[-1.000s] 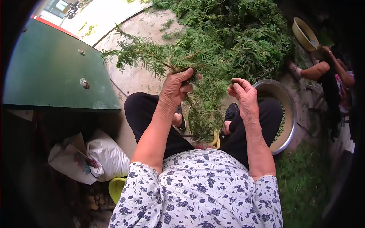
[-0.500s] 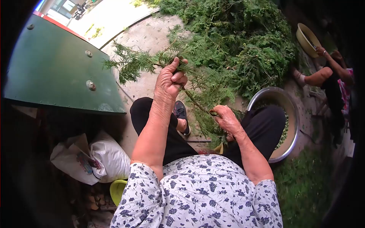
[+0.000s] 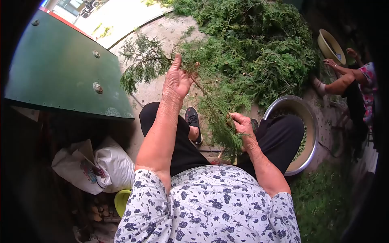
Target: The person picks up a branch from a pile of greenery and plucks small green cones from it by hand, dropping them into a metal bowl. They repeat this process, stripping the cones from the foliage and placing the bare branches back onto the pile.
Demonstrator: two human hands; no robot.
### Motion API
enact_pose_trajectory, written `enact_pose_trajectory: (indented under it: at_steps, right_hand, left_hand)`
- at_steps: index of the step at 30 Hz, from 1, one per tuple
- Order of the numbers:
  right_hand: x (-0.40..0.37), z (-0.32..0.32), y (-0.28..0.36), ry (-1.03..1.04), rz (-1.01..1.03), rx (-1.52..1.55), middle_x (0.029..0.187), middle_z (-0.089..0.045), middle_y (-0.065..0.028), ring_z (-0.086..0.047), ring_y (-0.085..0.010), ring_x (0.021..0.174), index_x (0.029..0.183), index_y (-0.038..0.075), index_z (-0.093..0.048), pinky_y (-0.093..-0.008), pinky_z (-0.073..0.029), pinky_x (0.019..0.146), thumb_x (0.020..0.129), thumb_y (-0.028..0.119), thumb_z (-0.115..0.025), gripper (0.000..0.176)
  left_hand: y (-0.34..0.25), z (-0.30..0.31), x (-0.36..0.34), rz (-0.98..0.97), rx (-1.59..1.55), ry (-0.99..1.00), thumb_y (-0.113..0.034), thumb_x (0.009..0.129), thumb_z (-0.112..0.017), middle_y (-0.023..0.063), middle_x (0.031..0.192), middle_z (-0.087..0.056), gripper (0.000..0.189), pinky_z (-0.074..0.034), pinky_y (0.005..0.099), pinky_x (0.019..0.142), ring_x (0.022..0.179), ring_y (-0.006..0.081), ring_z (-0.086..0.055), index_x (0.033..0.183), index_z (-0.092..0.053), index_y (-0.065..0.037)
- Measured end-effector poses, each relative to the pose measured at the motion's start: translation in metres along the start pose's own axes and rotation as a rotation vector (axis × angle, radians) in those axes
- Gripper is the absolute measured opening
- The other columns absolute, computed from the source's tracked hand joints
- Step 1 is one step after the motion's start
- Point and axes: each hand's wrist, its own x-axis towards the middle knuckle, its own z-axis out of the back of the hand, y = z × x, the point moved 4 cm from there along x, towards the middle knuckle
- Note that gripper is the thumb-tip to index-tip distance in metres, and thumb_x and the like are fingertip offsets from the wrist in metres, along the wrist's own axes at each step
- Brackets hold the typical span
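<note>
A leafy green branch (image 3: pixel 148 60) stretches from the upper left down toward my lap. My left hand (image 3: pixel 178 79) holds it near its middle, with the thumb raised and the fingers partly around the stem. My right hand (image 3: pixel 243 126) pinches the lower sprigs of the branch, thumb against fingers. Beside my right knee is a wide metal basin (image 3: pixel 314 141) with small green pieces in it. Behind my hands lies a large heap of green branches (image 3: pixel 263 48).
A green metal panel (image 3: pixel 65 69) stands at the left, above white sacks (image 3: pixel 115 164) and a yellow-green bowl (image 3: pixel 121 202). At the right sits another person (image 3: pixel 366 77) near a yellow basin (image 3: pixel 327 46). Cut greenery (image 3: pixel 320 198) lies at the lower right.
The branch has turned in my left hand, whose fingers have loosened. My right hand has shifted slightly right and down. The other person's hands have moved away from the yellow basin.
</note>
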Motion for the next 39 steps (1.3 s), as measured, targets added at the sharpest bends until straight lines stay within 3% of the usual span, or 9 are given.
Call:
enact_pose_trajectory:
  at_steps: [4,8,12,20,26,28,29,32,39]
  right_hand:
    - [0.003,0.003,0.002,-0.080,-0.144,0.289,0.081,-0.061,0.0016,-0.055,-0.0039,0.068,0.099,-0.001,-0.061,-0.0187,-0.046,0.060,0.086,0.010,-0.058,0.017]
    - [0.005,0.009,-0.001,-0.122,-0.197,0.386,0.090,-0.061,0.0006,-0.053,-0.0062,0.082,0.099,-0.002,-0.063,-0.0200,-0.041,0.076,0.083,0.004,-0.059,0.017]
    - [0.008,0.015,-0.007,-0.143,-0.141,0.333,0.084,-0.063,-0.0014,-0.058,-0.0062,0.071,0.099,-0.002,-0.061,-0.0193,-0.048,0.064,0.086,0.008,-0.058,0.017]
    - [0.004,0.007,0.011,0.018,-0.159,0.413,0.087,-0.063,-0.0011,-0.055,-0.0056,0.072,0.101,-0.002,-0.061,-0.0192,-0.046,0.065,0.084,0.007,-0.058,0.019]
    - [-0.003,0.014,-0.008,0.048,-0.235,0.675,0.094,-0.062,-0.0036,-0.057,-0.0085,0.079,0.104,0.000,-0.059,-0.0235,-0.047,0.070,0.083,0.020,-0.062,0.028]
    - [-0.015,0.010,-0.008,-0.223,-0.356,0.751,0.096,-0.061,-0.0042,-0.056,-0.0101,0.081,0.103,0.001,-0.059,-0.0250,-0.047,0.072,0.085,0.019,-0.061,0.026]
    - [-0.011,0.007,-0.007,-0.144,-0.287,0.609,0.095,-0.061,-0.0041,-0.056,-0.0106,0.079,0.103,0.001,-0.060,-0.0249,-0.047,0.072,0.085,0.019,-0.060,0.025]
    - [-0.004,0.001,0.008,-0.108,-0.297,0.368,0.090,-0.062,-0.0042,-0.056,-0.0106,0.076,0.103,-0.001,-0.060,-0.0238,-0.046,0.070,0.086,0.016,-0.059,0.024]
    - [0.002,-0.001,0.014,0.019,-0.219,0.050,0.078,-0.061,-0.0018,-0.054,-0.0076,0.069,0.098,-0.004,-0.062,-0.0224,-0.045,0.067,0.083,0.011,-0.058,0.021]
  left_hand:
    - [0.026,0.017,-0.016,0.047,0.101,-0.156,-0.041,0.081,-0.062,0.0166,0.122,-0.048,0.065,-0.044,0.0406,0.087,0.098,0.0285,-0.057,0.127,-0.035,-0.003]
    - [0.043,0.015,-0.047,-0.179,0.530,-0.124,-0.015,0.084,-0.060,0.0205,0.131,-0.039,0.065,-0.043,0.0375,0.089,0.103,0.0282,-0.054,0.136,-0.022,0.000]
    - [0.045,-0.011,-0.071,-0.749,1.427,0.128,0.005,0.070,-0.056,0.0137,0.133,-0.040,0.063,-0.036,0.0347,0.097,0.120,0.0272,-0.042,0.129,-0.045,-0.014]
    - [0.054,-0.048,-0.076,-0.925,1.912,0.541,0.003,0.054,-0.062,0.0030,0.120,-0.054,0.057,-0.029,0.0431,0.101,0.118,0.0239,-0.045,0.107,-0.060,-0.018]
    - [0.066,-0.023,-0.053,-0.685,1.808,0.478,-0.009,0.056,-0.065,0.0030,0.079,-0.065,0.027,-0.032,0.0433,0.099,0.083,0.0200,-0.059,0.082,-0.069,-0.014]
    - [0.067,-0.014,-0.042,-0.422,1.820,0.247,-0.013,0.058,-0.066,0.0045,0.072,-0.064,0.023,-0.032,0.0409,0.097,0.084,0.0232,-0.058,0.081,-0.069,-0.012]
    - [0.067,-0.017,-0.045,-0.540,1.810,0.243,-0.008,0.064,-0.065,0.0040,0.065,-0.062,0.015,-0.042,0.0319,0.071,0.065,0.0173,-0.052,0.078,-0.066,-0.003]
    - [0.066,-0.010,-0.041,-0.059,1.425,0.027,-0.008,0.069,-0.065,0.0009,0.066,-0.063,0.012,-0.042,0.0273,0.061,0.058,0.0099,-0.050,0.079,-0.064,-0.002]
    - [0.054,-0.011,-0.036,-0.092,0.830,0.035,0.001,0.069,-0.064,0.0009,0.075,-0.064,0.010,-0.043,0.0233,0.066,0.066,0.0079,-0.055,0.079,-0.066,-0.001]
